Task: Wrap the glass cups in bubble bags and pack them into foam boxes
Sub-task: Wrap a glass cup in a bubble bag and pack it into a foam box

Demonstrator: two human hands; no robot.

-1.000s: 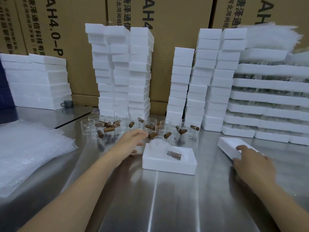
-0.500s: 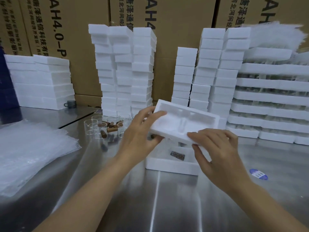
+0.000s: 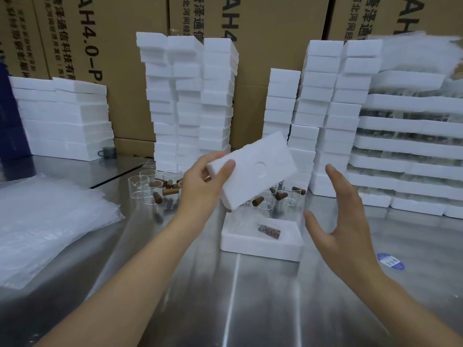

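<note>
Foam lid (image 3: pixel 260 171) sits clenched in my left hand (image 3: pixel 203 186): my thumb presses its flat face near the left end and my fingers curl over the edge behind. It hangs tilted in the air, right end higher, a round dimple showing on the face turned toward me. My right hand (image 3: pixel 348 221) is released, fingers spread and straight, palm turned toward the lid's right end but apart from it, holding nothing. Directly below the lid, 1 foam box (image 3: pixel 260 249) lies on the steel table (image 3: pixel 250 296), with bubble wrap inside and a small dark patterned piece (image 3: pixel 269 231) on top; I cannot tell what the wrap covers. Beyond it stand the bare glass cups (image 3: pixel 150 189) with brown handles. Bubble bags (image 3: pixel 50 221) are piled at my left. Foam stacks (image 3: pixel 190 101) rise against cardboard cartons (image 3: pixel 275 21), and a blue sticker (image 3: pixel 390 261) lies on the table at my right.
</note>
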